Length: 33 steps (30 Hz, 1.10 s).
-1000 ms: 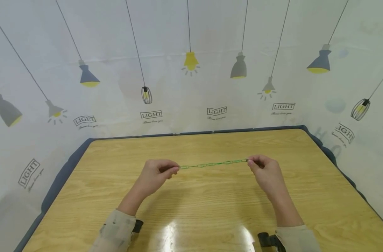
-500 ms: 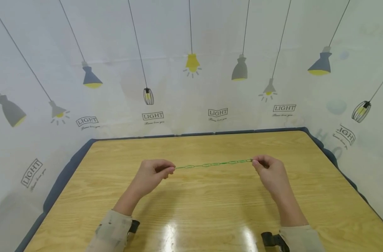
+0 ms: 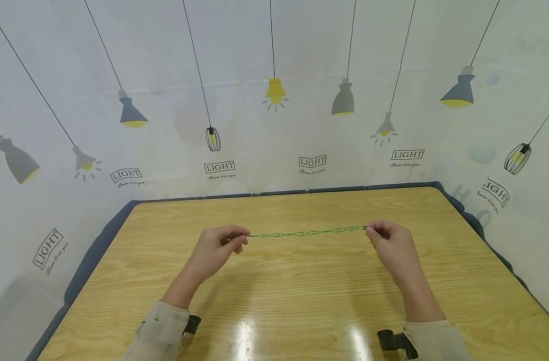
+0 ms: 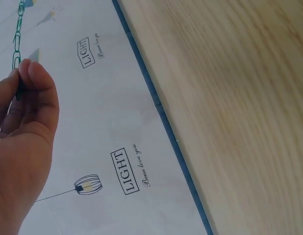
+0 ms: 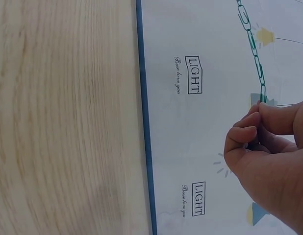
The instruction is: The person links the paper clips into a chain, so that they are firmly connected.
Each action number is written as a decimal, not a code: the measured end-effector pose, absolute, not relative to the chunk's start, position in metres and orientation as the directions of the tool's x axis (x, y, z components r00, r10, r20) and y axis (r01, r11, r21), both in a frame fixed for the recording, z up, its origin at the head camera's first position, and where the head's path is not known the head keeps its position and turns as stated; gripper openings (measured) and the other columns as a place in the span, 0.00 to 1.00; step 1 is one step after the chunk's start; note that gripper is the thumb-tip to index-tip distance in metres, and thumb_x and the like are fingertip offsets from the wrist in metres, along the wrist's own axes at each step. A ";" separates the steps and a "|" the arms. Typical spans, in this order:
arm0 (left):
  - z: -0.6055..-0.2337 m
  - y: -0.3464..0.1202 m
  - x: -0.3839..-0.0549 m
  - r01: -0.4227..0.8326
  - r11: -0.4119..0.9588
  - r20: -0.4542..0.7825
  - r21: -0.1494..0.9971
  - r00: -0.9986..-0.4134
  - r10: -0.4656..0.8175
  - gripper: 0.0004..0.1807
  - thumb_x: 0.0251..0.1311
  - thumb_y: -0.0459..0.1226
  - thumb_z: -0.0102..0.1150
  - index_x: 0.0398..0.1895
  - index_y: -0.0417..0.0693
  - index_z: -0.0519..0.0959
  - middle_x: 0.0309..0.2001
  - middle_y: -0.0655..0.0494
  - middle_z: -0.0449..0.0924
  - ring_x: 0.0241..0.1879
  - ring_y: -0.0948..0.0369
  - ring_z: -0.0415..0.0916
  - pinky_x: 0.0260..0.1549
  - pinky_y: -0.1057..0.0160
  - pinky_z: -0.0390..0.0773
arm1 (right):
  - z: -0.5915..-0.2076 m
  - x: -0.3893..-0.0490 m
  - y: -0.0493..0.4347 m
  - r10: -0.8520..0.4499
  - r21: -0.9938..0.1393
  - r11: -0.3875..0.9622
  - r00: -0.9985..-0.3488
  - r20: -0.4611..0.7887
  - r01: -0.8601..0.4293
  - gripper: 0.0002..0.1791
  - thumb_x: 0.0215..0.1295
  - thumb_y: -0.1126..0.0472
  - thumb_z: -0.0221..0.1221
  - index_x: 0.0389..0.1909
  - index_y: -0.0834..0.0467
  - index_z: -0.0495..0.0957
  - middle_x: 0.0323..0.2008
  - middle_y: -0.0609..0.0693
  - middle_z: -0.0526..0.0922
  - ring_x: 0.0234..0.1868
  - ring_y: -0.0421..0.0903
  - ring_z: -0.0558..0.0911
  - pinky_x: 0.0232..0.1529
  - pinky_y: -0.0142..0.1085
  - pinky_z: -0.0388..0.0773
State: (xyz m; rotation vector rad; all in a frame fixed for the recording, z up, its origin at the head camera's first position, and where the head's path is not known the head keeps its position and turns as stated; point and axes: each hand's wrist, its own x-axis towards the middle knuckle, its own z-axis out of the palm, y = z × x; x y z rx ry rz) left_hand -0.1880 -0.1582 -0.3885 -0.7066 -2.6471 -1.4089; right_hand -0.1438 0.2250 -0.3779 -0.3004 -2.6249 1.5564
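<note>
A chain of linked green paper clips stretches almost straight between the two hands, above the table. My left hand pinches its left end between thumb and fingers. At the other end, my right hand pinches the last clip the same way. Up close in the left wrist view, the paper clip chain runs upward from the fingertips, and a clip's end shows below the thumb. The right wrist view has several joined green clips leading up from the pinching fingers.
The wooden table lies beneath both hands, with a dark blue edging along its far side. Behind it rises a pale wall covering printed with hanging lamps. Dark wrist mounts sit at the sleeves.
The hands have moved a little farther apart, the left one leftward and the right one rightward. More of the paper clip chain shows between them, and it is pulled out longer.
</note>
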 end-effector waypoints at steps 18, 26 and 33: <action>-0.384 -0.142 -0.179 0.306 0.354 0.184 0.884 -0.922 0.340 0.06 0.63 0.40 0.64 0.41 0.55 0.85 0.41 0.56 0.85 0.41 0.57 0.84 0.44 0.62 0.84 | -0.371 -0.144 0.214 0.185 -0.911 0.390 -0.981 -0.063 0.132 0.19 0.77 0.53 0.47 0.57 0.63 0.73 0.49 0.55 0.77 0.44 0.46 0.74 0.39 0.29 0.77; -0.384 -0.140 -0.179 0.291 0.264 0.198 0.920 -0.924 0.328 0.10 0.63 0.44 0.64 0.44 0.51 0.84 0.45 0.51 0.84 0.45 0.55 0.82 0.47 0.64 0.83 | -0.373 -0.145 0.206 0.143 -0.921 0.379 -0.989 -0.036 0.089 0.16 0.77 0.56 0.49 0.53 0.62 0.75 0.48 0.54 0.82 0.40 0.44 0.77 0.39 0.31 0.78; -0.381 -0.127 -0.183 0.355 0.251 0.263 0.901 -0.905 0.335 0.09 0.66 0.46 0.60 0.45 0.57 0.83 0.48 0.57 0.85 0.50 0.62 0.81 0.49 0.64 0.82 | -0.370 -0.146 0.195 0.120 -0.939 0.342 -0.993 -0.005 0.046 0.15 0.73 0.54 0.55 0.51 0.59 0.79 0.44 0.53 0.84 0.37 0.44 0.79 0.38 0.32 0.79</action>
